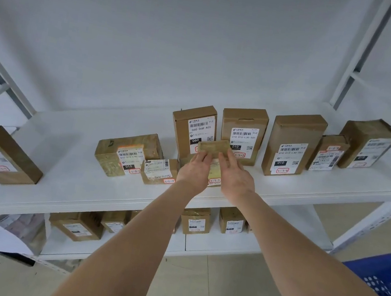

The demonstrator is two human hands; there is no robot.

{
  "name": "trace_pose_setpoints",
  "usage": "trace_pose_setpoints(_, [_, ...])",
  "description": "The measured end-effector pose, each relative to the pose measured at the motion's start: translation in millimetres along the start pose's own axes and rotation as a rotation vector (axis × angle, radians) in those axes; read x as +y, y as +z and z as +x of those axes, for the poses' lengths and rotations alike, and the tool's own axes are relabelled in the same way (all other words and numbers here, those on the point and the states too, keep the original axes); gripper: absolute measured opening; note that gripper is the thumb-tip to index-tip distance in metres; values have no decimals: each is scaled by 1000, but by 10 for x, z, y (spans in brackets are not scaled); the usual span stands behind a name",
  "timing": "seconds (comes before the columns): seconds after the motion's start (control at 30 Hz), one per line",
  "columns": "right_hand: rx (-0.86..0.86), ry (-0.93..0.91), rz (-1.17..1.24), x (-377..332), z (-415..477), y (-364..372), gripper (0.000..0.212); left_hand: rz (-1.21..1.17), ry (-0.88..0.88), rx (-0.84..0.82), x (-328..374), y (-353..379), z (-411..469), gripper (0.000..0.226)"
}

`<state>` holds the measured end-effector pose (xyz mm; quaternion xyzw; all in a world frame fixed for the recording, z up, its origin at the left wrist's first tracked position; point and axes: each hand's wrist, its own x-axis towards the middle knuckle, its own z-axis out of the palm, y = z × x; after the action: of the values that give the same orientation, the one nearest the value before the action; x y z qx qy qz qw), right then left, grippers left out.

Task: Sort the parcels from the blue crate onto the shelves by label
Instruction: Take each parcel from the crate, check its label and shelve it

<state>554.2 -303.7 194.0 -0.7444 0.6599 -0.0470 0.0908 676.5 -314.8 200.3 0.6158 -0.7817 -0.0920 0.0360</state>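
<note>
Both your hands are on one small cardboard parcel (213, 148), which stands on the white shelf (69, 179) between them. Your left hand (194, 170) lays its fingers (204, 156) nearly straight up the parcel's left side. Your right hand (234, 177) does the same on the right, its fingers (226, 155) stretched flat rather than curled. Both thumbs are hidden.

Just past your fingertips stand the box labelled 060 (193, 128) and the box labelled 010 (242, 135), both upright at the back. Just left of your left fingers sits a small labelled parcel (158, 171), touching a larger taped box (129, 154). To the right of your right fingers, a tall box (291, 147) stands apart from them. The blue crate (389, 278) is well behind your fingers, beside your right forearm.
</note>
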Motion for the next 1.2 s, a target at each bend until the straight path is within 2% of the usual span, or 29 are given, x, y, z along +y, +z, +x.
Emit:
trace_pose_setpoints(0.2, [56, 70, -5, 65, -205, -64, 84, 60, -7, 37, 82, -100, -115, 60])
trace_pose_setpoints(0.43, [54, 222, -77, 413, -669, -89, 82, 97, 211, 39, 592, 1, -132, 59])
trace_pose_setpoints(0.53, [29, 321, -88, 749, -983, -80, 81, 89, 297, -26, 1020, 163, -168, 64])
trace_pose_setpoints(0.83, [52, 543, -34, 1870, -2105, 28, 74, 100, 524, -176, 2456, 784, -584, 63])
trace_pose_setpoints(0.97, [50, 602, 11, 2488, -2734, 152, 65, 92, 561, -247, 3174, 1134, -895, 59])
trace_pose_setpoints(1.1, [-23, 623, 43, 3193, -3388, 294, 71, 59, 579, -271, 3996, 1581, -1255, 44])
trace_pose_setpoints(1.2, [-70, 634, 64, 3726, -3827, 429, 73, 60, 550, -310, 4572, 1905, -1542, 42])
